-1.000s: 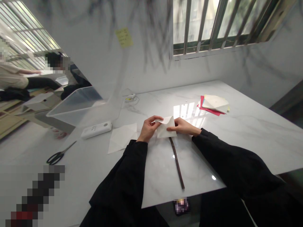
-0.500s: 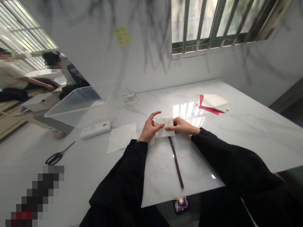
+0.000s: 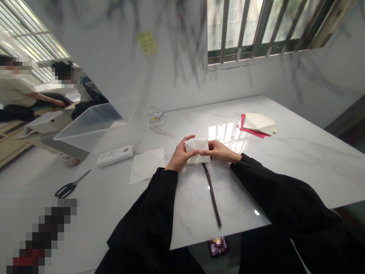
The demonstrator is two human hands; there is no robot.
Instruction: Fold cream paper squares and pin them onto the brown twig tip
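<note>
Looking down at a white marble table [image 3: 285, 160] under a barred window [image 3: 256, 30], plain grey wall behind. Taking the brown stick [image 3: 212, 196] as the anchor for everything: flat on the table, long axis running near to far, leaning a bit left at the far end.

Left hand [image 3: 181, 154] just left of the stick's far tip, about half open, thumb pressed on a small folded white paper [image 3: 197, 150], forefinger arched over its top corner. Right hand [image 3: 219, 150] just right of that same tip, curled tighter, thumb and forefinger closed on the paper's right edge.

So: paper sitting over the far tip and hiding it, wider than tall, long axis crossways to the stick, dead between both hands with neither really nearer. Can't tell whether resting on the table or lifted a hair.

Left of the stick, a loose white sheet [image 3: 146, 165], then a white power bank [image 3: 115, 155], then scissors [image 3: 70, 186] further out. Beyond those, a clear plastic bin [image 3: 91, 125]. Right of the stick and further back, well apart, a stack of coloured paper [image 3: 258, 125]. Way off left, other people seated in the background.
</note>
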